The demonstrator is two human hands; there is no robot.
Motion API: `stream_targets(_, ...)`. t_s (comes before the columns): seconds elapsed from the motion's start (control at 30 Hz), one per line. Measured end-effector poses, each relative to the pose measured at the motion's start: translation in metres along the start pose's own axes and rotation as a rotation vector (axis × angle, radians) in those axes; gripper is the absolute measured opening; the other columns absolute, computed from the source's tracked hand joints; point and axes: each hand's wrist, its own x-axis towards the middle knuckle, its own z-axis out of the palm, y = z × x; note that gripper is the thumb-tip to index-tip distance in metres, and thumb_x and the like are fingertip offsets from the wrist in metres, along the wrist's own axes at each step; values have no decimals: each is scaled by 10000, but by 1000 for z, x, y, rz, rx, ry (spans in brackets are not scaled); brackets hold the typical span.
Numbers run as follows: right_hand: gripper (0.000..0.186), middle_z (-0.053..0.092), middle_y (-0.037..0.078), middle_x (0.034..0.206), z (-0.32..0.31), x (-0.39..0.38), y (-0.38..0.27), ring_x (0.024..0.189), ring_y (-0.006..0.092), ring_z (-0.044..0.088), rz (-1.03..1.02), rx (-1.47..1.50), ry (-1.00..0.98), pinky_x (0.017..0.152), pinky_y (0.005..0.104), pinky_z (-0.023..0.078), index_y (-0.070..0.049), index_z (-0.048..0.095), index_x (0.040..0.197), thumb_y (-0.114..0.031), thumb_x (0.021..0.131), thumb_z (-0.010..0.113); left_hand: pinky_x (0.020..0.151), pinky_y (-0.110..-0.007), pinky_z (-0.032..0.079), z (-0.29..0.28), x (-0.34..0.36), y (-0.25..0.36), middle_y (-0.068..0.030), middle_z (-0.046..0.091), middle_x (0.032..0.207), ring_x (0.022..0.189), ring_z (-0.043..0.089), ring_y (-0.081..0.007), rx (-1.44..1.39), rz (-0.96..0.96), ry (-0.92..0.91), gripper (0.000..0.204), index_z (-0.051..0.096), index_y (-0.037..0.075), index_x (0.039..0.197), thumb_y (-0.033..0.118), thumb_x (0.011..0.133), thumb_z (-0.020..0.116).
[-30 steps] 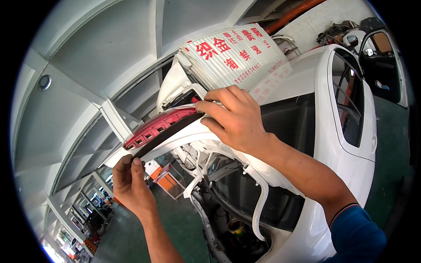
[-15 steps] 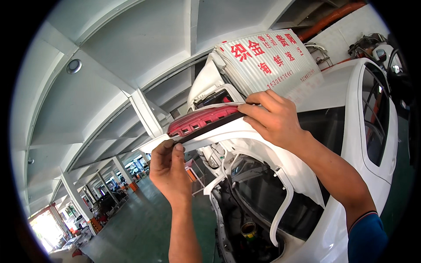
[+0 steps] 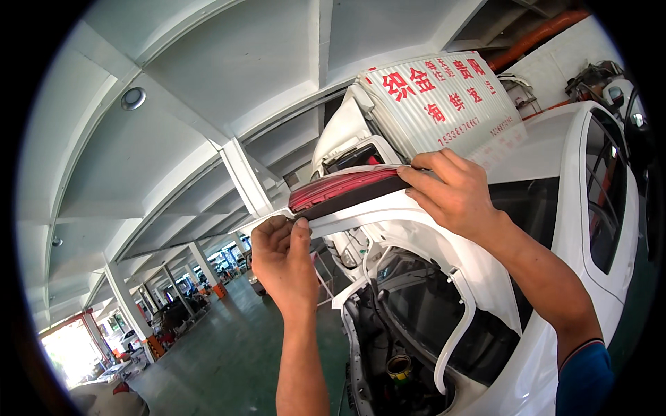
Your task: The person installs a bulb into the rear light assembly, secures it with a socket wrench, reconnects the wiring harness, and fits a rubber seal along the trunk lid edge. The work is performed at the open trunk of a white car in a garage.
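A black strip [image 3: 354, 197] lies along the near edge of a red tail-light part [image 3: 333, 186], which sits on a raised white car panel [image 3: 409, 215]. My left hand [image 3: 283, 260] pinches the strip's left end between thumb and curled fingers. At the right end, my right hand [image 3: 451, 187] grips the strip with thumb and fingertips, its other fingers bent above the panel. Between the two hands the strip runs almost straight and hides most of the red part's slotted edge. My fingers cover both strip ends.
Below is the white car's open compartment [image 3: 388, 340], with a curved white arm [image 3: 461, 326] and a small yellowish container [image 3: 399, 367] inside. A white truck box [image 3: 437, 104] stands behind. Green floor [image 3: 229, 340] stretches left past pillars [image 3: 201, 263].
The black strip now covers the slots along the red part's edge that showed earlier. Both hands keep their grip; the whole view has shifted slightly.
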Motion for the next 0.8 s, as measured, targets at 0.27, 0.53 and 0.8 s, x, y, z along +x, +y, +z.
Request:
stream_targets(0.27, 360, 681, 33, 974, -1, 1, 1, 791, 181, 629, -46, -11, 1, 611, 298, 527, -94, 774, 1125, -78, 767, 807, 762, -276, 559, 5, 3, 7, -133, 720, 966, 836, 688, -135, 123, -36, 8, 275, 577, -61, 1118, 56, 943, 754)
stream_targets(0.53, 341, 681, 7, 961, -1, 1, 4, 783, 163, 620, -82, -38, -24, 595, 288, 519, -112, 782, 1093, -92, 753, 776, 755, -267, 557, 7, 2, 5, -99, 699, 931, 815, 675, -121, -21, 0, 8, 216, 584, -43, 1076, 50, 956, 738)
stream_targets(0.8, 366, 700, 41, 997, 7, 0, 8, 764, 179, 630, -130, -39, -11, 571, 306, 507, -103, 784, 1075, -78, 713, 831, 714, -251, 557, 4, -1, -4, -58, 693, 896, 787, 667, -110, -74, 56, 9, 145, 624, -21, 1039, 70, 988, 724)
